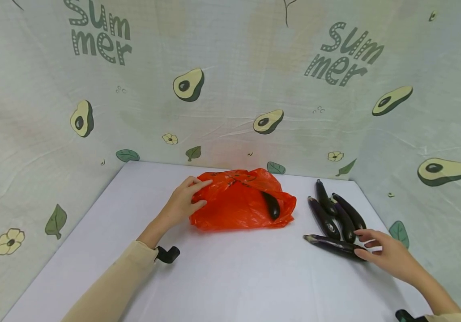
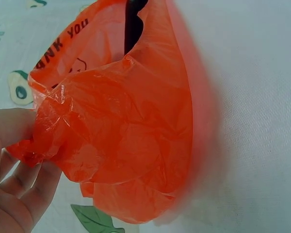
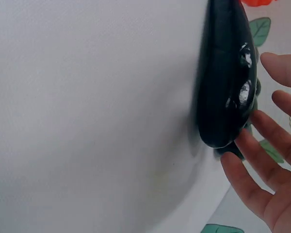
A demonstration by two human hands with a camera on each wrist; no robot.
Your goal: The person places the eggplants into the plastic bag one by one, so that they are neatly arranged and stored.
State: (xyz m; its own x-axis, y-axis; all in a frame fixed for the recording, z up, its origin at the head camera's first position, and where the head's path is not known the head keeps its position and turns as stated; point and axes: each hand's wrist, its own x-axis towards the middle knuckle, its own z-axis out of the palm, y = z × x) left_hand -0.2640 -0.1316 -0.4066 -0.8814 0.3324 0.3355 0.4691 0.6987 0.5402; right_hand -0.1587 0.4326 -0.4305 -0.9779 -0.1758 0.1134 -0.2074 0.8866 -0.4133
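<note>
Head view: thin, crinkled red plastic bag [image 1: 226, 205] with glossy dark-purple eggplants.
Bag: translucent film, creased, gaping at the mouth, black lettering [image 2: 51, 51] on the inner face; one dark, smooth, rounded eggplant [image 1: 272, 206] inside, toward the bag's right end. Left hand [image 1: 182, 203] at the bag's left end, thumb and fingers pinching its gathered edge. Right of the bag, four slender, shiny eggplants [image 1: 323, 219] with pale stem ends, bunched side by side; in front of these, a long, blunt-tipped eggplant [image 1: 331, 245] lying crosswise, stem end toward the bag. Right hand [image 1: 389, 257], well right of the bag, thumb and fingers apart around that blunt tip; firm contact cannot be told. Beneath the bag, matte, fine-woven white cloth [image 1: 234, 273]; behind it, wrinkled fabric printed with avocados [image 1: 230, 94].
</note>
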